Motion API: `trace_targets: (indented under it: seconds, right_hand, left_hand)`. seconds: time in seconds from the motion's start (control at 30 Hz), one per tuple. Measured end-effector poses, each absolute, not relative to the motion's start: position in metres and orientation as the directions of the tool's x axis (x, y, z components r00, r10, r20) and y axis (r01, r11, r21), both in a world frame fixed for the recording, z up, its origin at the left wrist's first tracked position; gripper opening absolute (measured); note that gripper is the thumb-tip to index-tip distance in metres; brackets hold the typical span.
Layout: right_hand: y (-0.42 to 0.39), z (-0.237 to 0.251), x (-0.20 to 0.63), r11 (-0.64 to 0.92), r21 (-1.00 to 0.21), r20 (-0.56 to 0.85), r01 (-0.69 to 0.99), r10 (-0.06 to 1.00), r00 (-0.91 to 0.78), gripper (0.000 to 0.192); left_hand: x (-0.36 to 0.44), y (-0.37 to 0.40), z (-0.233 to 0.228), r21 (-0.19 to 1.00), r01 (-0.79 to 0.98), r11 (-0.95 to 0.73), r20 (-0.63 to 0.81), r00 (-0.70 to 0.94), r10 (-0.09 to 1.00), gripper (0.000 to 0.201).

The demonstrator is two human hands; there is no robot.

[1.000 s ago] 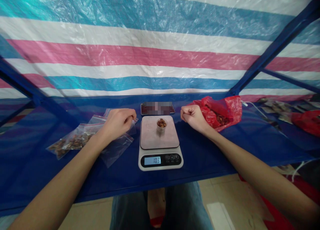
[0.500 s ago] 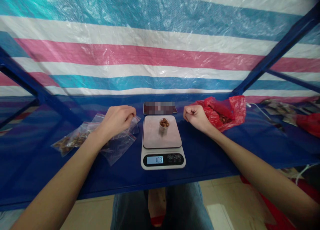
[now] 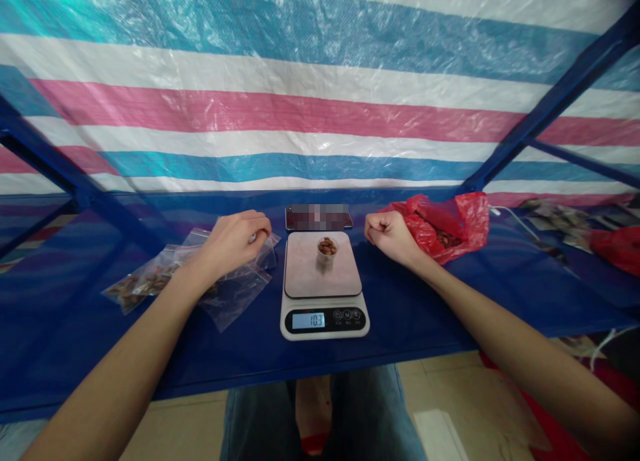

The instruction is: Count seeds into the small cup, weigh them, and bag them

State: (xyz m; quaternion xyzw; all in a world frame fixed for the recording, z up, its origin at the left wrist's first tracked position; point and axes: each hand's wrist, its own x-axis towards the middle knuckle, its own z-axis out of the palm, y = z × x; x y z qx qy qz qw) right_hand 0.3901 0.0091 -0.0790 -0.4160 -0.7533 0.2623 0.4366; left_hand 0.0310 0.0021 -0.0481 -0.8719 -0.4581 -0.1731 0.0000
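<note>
Left hand [image 3: 234, 239] curled, fingertips pinching the top edge of a clear zip bag [image 3: 239, 289]; bag lies flat on the blue table [image 3: 430, 314], looks empty, just left of the scale [image 3: 324, 289]; more clear bags [image 3: 145, 279] further left, some with brown contents. Right hand [image 3: 390, 237] closed in a loose fist, resting on the table between scale and red plastic bag [image 3: 445, 225]; can't tell if it grips anything. Small cup [image 3: 327, 251] of brown pieces stands upright on the scale platform, toward the back; display reads 10.3. Phone [image 3: 319, 217] lies just behind the scale. Red bag open, brown pieces inside. Striped tarp [image 3: 310, 107] behind; blue frame bars [image 3: 550, 87] on both sides.
</note>
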Motion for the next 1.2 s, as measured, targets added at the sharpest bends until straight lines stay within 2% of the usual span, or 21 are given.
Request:
trace_targets:
  seconds: [0.13, 0.27, 0.4, 0.53, 0.63, 0.77, 0.9, 0.97, 1.03, 1.13, 1.2]
  right_hand:
    - [0.009, -0.079, 0.391, 0.517, -0.755, 0.440, 0.404, 0.855, -0.273, 0.022]
    - [0.008, -0.078, 0.391, 0.519, -0.748, 0.440, 0.414, 0.855, -0.275, 0.022]
    - [0.007, -0.077, 0.390, 0.522, -0.740, 0.442, 0.424, 0.853, -0.279, 0.022]
    - [0.007, -0.075, 0.390, 0.531, -0.731, 0.448, 0.428, 0.847, -0.286, 0.023]
    - [0.007, -0.074, 0.391, 0.538, -0.720, 0.458, 0.438, 0.843, -0.282, 0.023]
    - [0.005, -0.072, 0.392, 0.545, -0.704, 0.469, 0.454, 0.838, -0.279, 0.024]
    - [0.005, -0.070, 0.393, 0.551, -0.692, 0.469, 0.467, 0.834, -0.291, 0.024]
    - [0.006, -0.070, 0.394, 0.551, -0.687, 0.468, 0.474, 0.834, -0.292, 0.025]
    - [0.006, -0.071, 0.394, 0.548, -0.684, 0.465, 0.482, 0.836, -0.290, 0.026]
    - [0.006, -0.072, 0.395, 0.544, -0.682, 0.465, 0.489, 0.838, -0.285, 0.029]
    - [0.006, -0.072, 0.394, 0.546, -0.678, 0.468, 0.492, 0.837, -0.284, 0.030]
  left_hand:
    - [0.025, 0.005, -0.046, 0.176, 0.796, -0.579, 0.277, 0.525, 0.805, 0.026]
    - [0.003, 0.013, -0.044, 0.154, 0.806, -0.572, 0.173, 0.548, 0.819, 0.026]
    - [-0.008, 0.016, -0.049, 0.243, 0.815, -0.526, 0.071, 0.525, 0.848, 0.022]
    - [-0.003, 0.013, -0.052, 0.286, 0.815, -0.504, -0.009, 0.528, 0.849, 0.039]
    - [-0.001, 0.010, -0.046, 0.303, 0.814, -0.495, 0.002, 0.519, 0.855, 0.038]
    - [-0.007, -0.006, -0.024, 0.416, 0.750, -0.514, 0.073, 0.536, 0.841, 0.041]
    - [-0.013, -0.046, -0.015, 0.462, 0.758, -0.461, 0.041, 0.501, 0.865, 0.035]
    - [-0.014, -0.070, -0.023, 0.446, 0.763, -0.468, 0.012, 0.518, 0.855, 0.027]
    - [-0.015, -0.091, -0.036, 0.373, 0.765, -0.525, 0.088, 0.534, 0.841, 0.023]
    - [-0.016, -0.110, -0.060, 0.214, 0.793, -0.570, 0.210, 0.533, 0.820, 0.027]
    - [-0.016, -0.115, -0.073, 0.160, 0.802, -0.576, 0.253, 0.531, 0.809, 0.028]
